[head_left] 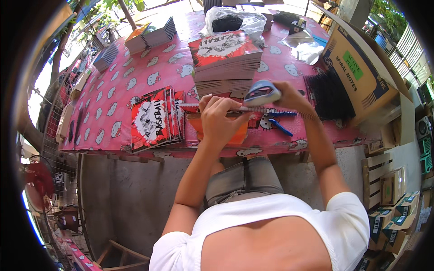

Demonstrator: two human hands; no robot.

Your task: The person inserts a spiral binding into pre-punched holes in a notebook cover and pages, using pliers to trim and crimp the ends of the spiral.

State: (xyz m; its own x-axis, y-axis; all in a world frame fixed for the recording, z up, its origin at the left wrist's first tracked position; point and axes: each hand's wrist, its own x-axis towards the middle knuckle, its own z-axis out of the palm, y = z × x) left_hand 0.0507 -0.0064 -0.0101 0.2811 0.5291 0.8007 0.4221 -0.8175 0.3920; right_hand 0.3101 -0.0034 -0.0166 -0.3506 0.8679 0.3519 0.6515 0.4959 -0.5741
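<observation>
My left hand (220,116) is closed on the spine of a notebook (192,107) held edge-up near the table's front edge. A thin spiral coil (308,116) runs along that spine and sticks out to the right. My right hand (290,96) grips a rounded white and grey handheld device (263,93) just above the coil; its exact kind is unclear, and I cannot tell whether it touches the coil. Blue-handled pliers (282,123) lie right below the coil. An orange sheet or cover (238,137) shows under my left hand.
Red-covered notebooks (151,119) overlap at left, and a tall stack (224,54) stands ahead. Black coils (329,95) lie beside a big cardboard box (357,67) at right. A plastic bag (253,20) and more notebook piles (153,34) sit farther back on the pink table.
</observation>
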